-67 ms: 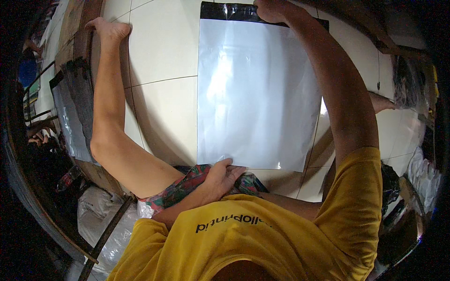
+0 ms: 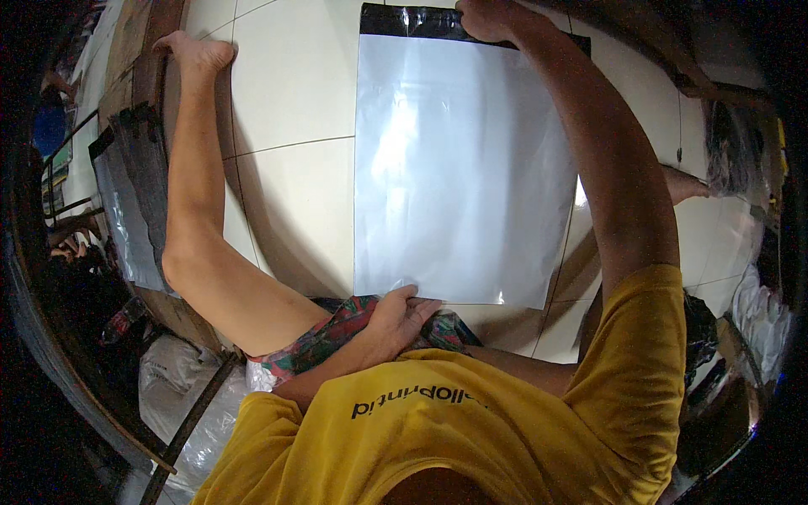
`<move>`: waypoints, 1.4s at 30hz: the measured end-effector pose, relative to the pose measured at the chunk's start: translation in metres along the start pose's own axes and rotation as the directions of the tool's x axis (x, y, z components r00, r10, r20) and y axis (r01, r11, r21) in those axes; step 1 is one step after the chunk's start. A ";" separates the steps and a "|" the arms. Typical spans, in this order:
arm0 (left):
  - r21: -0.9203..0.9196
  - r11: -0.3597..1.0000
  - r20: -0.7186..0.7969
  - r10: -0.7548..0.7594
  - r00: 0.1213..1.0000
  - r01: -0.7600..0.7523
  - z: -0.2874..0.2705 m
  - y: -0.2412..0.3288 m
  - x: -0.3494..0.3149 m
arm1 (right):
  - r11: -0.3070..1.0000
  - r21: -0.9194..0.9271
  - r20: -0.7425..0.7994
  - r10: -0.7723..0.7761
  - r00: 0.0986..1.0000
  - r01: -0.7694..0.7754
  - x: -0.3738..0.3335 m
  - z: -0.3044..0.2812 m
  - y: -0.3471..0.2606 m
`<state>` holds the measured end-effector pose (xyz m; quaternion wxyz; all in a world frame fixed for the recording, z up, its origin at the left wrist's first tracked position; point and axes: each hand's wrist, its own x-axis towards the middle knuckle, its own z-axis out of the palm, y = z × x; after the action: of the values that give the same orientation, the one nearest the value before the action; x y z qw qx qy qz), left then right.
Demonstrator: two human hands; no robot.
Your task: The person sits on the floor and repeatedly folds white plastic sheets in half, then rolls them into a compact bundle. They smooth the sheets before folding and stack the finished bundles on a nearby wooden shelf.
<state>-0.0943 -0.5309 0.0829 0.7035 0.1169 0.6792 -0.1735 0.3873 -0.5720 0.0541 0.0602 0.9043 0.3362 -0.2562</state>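
Note:
A large white plastic mailing bag (image 2: 463,177) with a black band along its far edge lies spread flat over the tiled floor between my legs. My left hand (image 2: 399,316) pinches its near edge close to my lap, the thumb on top and the fingers underneath. Stretched far forward, my right hand (image 2: 488,20) is closed at the black band (image 2: 410,23). Part of that hand is cut off by the upper edge of the picture, and my right forearm covers some of the bag's right side.
Left of my leg, more grey-and-black plastic bags (image 2: 130,210) lie on a wooden board. Clear plastic-wrapped packs (image 2: 181,379) sit at the lower left by a dark bar (image 2: 189,421). Crumpled plastic (image 2: 757,316) and a wrapped dark bundle (image 2: 736,151) are at the right.

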 end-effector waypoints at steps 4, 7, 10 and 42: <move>-0.037 0.999 0.023 -0.037 0.999 0.038 -0.001 0.001 0.007 | 0.998 -0.047 -0.016 -0.044 0.999 0.043 0.009 0.004 0.003; -0.018 0.996 0.058 -0.088 0.994 0.089 -0.004 0.004 0.012 | 0.986 -0.137 0.146 -0.079 0.986 0.099 0.012 -0.001 0.006; 0.136 0.987 0.064 -0.100 0.993 0.091 -0.006 0.009 0.010 | 0.998 0.065 -0.133 0.025 0.991 -0.017 -0.001 0.018 0.012; -0.299 -0.870 0.805 -0.450 0.387 -0.392 0.016 0.080 0.041 | 0.937 0.330 -0.576 0.102 0.811 0.116 -0.277 0.164 -0.192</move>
<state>-0.0465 -0.4678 0.0375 -0.1393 -0.8726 0.4001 0.2433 0.0174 -0.6309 0.0645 -0.2088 0.9335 0.2906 -0.0214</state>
